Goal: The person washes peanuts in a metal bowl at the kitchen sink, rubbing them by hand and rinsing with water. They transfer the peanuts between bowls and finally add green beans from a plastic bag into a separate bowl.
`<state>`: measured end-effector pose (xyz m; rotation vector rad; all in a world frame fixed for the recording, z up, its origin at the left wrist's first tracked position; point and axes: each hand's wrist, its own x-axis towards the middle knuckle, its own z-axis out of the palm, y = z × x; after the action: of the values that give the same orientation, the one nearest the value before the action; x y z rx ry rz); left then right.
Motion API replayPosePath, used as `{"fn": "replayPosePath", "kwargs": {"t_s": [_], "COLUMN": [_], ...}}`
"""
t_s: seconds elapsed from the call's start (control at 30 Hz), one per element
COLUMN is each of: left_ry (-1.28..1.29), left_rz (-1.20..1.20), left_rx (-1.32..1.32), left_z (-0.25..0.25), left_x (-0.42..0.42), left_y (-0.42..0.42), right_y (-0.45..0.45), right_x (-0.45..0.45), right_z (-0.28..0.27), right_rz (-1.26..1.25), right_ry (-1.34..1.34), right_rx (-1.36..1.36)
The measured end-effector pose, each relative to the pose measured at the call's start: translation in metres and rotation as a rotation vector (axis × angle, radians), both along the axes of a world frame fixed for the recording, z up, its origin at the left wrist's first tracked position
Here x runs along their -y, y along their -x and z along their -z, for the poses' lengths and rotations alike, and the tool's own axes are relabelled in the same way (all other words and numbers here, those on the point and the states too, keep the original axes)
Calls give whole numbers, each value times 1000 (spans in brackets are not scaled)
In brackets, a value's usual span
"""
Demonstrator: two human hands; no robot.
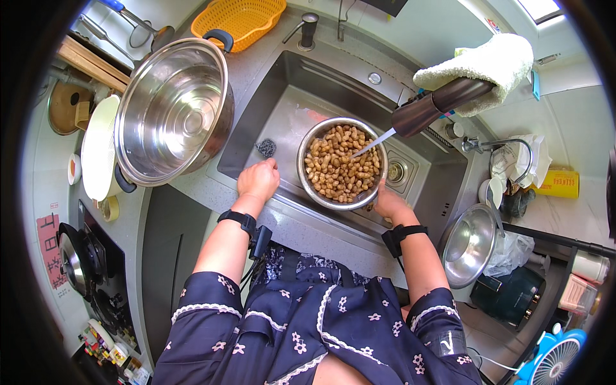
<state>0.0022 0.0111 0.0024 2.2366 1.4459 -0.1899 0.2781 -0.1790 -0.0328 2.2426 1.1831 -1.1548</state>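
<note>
A round stainless steel bowl (302,179) full of unshelled peanuts (337,163) is in the sink (284,110). Water (375,143) runs onto the peanuts from a dark bronze faucet (416,115). At the bowl's lower right side, my right hand (389,204) grips the wall near the rim, its fingers partly hidden. My left hand (259,179) is curled into a fist over the sink's front edge, with no object visible in it. Just beyond it, a steel wool scrubber (266,147) lies on the sink floor. The drain (397,171) shows right of the bowl.
A large steel pot (192,120) stands on the left counter, with a yellow plastic basket (240,21) behind it. A white towel (481,67) drapes the faucet's neck. Another steel bowl (469,245) is at the right edge. A soap dispenser (308,31) rises behind the sink.
</note>
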Motion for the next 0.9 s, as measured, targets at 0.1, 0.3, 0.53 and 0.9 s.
{"fn": "replayPosePath", "kwargs": {"t_s": [0.1,0.3,0.53,0.9], "left_ry": [-10,-13,-4,-18], "left_rz": [6,12,2,6], "left_rx": [6,6,-4,7], "left_z": [0,0,0,-1], "left_x": [0,0,0,0], "left_y": [1,0,0,0], "right_y": [2,0,2,4], "right_x": [-2,-1,-3,-5], "right_z": [-3,-1,-7,-8], "right_rz": [15,9,4,14], "right_ry": [12,16,16,46], "right_rx": [-11,-10,1,-9]}}
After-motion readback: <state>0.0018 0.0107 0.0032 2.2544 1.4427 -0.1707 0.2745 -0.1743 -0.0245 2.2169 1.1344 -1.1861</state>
